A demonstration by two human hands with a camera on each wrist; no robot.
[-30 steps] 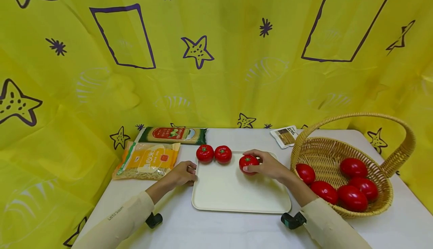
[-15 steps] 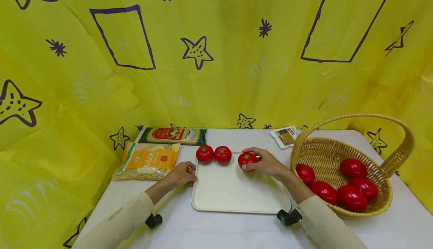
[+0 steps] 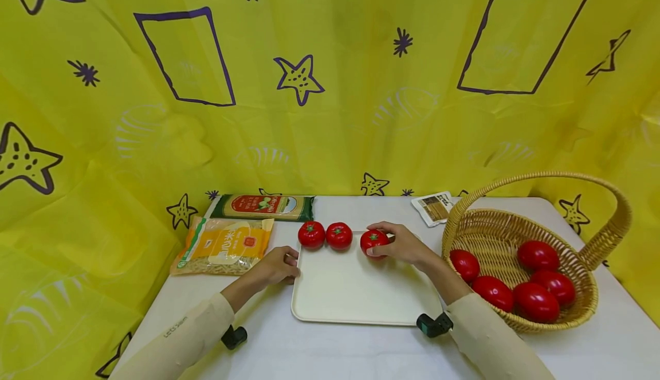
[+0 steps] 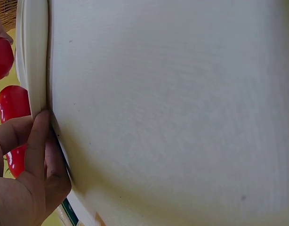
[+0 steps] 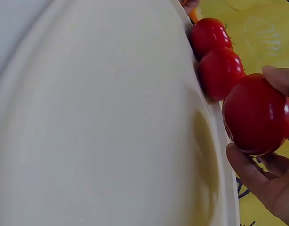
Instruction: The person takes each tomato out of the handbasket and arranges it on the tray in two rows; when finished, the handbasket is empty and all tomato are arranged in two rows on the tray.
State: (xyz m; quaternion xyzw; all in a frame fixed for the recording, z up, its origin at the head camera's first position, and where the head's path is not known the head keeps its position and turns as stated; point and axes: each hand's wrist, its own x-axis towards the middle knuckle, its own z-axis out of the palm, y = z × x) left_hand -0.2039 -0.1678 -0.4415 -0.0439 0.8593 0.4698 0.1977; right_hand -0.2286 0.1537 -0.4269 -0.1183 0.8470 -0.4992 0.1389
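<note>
My right hand (image 3: 404, 247) holds a red tomato (image 3: 373, 243) between thumb and fingers over the back of a cream tray (image 3: 368, 294). In the right wrist view this tomato (image 5: 257, 115) appears raised a little off the tray, its shadow on the surface beneath. Two more tomatoes, one at the back left corner (image 3: 311, 235) and one beside it (image 3: 338, 236), sit along the tray's rear edge. My left hand (image 3: 278, 265) grips the tray's left rim; the left wrist view shows its fingers (image 4: 37, 146) against the rim (image 4: 35, 61).
At right stands a wicker basket (image 3: 497, 219) with a tall handle, holding several red tomatoes (image 3: 537, 302). A yellow bag of pasta-like food (image 3: 227, 246) and a green packet (image 3: 263, 207) lie at left. A small white-and-brown packet (image 3: 435, 208) lies at the back.
My right hand has shifted slightly left and back with its tomato, towards the other two. The left hand stays at the tray's rim.
</note>
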